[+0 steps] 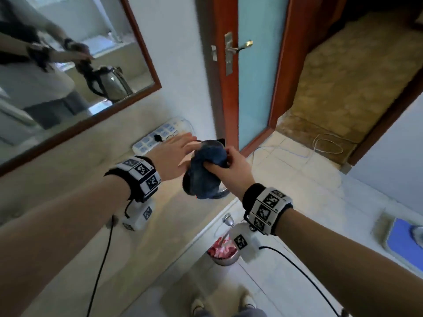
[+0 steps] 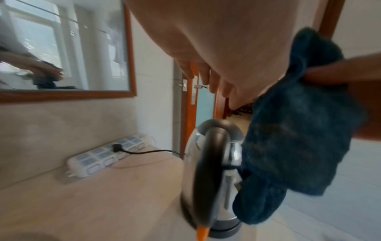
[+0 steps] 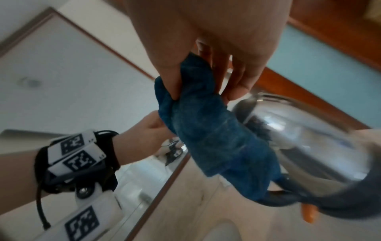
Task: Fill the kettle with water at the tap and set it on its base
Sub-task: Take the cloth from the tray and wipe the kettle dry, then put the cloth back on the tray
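Observation:
The steel kettle (image 2: 233, 156) with a black handle stands on the beige counter (image 2: 103, 203), on its dark base (image 2: 224, 231). In the head view a dark blue cloth (image 1: 206, 170) hides most of it. My right hand (image 1: 229, 165) grips the bunched cloth (image 3: 206, 130) and holds it against the kettle's side (image 3: 299, 133). My left hand (image 1: 174, 152) hovers over the kettle's top with straight fingers and holds nothing. Whether it touches the kettle or the cloth, I cannot tell. The kettle's cord runs to a white power strip (image 2: 103, 156).
A wood-framed mirror (image 1: 68, 76) hangs above the counter and reflects the kettle. A door with a metal handle (image 1: 238, 48) stands just beyond the counter's end. Below the counter edge, a metal bin (image 1: 223, 251) sits on the tiled floor.

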### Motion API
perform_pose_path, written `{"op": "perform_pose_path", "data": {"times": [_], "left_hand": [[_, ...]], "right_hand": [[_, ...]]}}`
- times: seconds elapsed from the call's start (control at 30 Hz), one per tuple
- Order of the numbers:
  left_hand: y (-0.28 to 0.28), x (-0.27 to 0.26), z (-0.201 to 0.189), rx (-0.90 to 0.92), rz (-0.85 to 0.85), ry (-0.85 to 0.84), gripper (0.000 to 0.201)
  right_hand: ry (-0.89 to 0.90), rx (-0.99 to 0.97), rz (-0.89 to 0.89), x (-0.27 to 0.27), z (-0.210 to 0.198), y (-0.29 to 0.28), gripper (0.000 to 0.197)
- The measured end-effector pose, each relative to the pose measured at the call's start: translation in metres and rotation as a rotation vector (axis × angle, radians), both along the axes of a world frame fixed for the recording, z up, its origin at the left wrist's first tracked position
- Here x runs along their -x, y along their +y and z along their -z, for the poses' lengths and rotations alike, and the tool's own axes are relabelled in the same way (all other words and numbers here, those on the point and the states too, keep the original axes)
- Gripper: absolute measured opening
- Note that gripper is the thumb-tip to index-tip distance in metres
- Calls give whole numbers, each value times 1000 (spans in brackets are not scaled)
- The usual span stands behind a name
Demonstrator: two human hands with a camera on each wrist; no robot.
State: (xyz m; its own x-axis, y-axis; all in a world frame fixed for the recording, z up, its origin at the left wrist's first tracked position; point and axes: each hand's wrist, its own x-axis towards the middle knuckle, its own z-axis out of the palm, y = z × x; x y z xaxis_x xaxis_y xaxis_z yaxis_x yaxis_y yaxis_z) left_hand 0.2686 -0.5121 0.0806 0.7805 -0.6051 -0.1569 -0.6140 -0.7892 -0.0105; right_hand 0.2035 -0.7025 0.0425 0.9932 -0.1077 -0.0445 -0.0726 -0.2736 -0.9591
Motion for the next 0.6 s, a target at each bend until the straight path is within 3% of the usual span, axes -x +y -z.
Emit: {"op": "perform_pose_path", "data": {"times": [0.13,0.23,0.3,0.37,0.43,0.5,0.6], "left_hand": [[70,55,-33,4,-352,167,54],[131,112,-47,109,-588,273,43],[165,158,-56,289,-689,281,47],[202,209,-60,428,-774,260,36],[239,260,-59,446,-910,273,14],[280,312,-52,409,-1070,250,6],[344,393,-39,423,-1274,176,34]], "right_hand": [[-17,-9,-316,-4,-47,64,31],[-5,-22,-503,5,-59,134,37],[54,-73,-649,22,-62,188,37],[125,-96,-795,48,-63,249,39],[177,-110,-913,82,-62,305,37],[271,-127,-1016,117,-60,358,38],[350,-63,-1192,173,-52,432,42]]}}
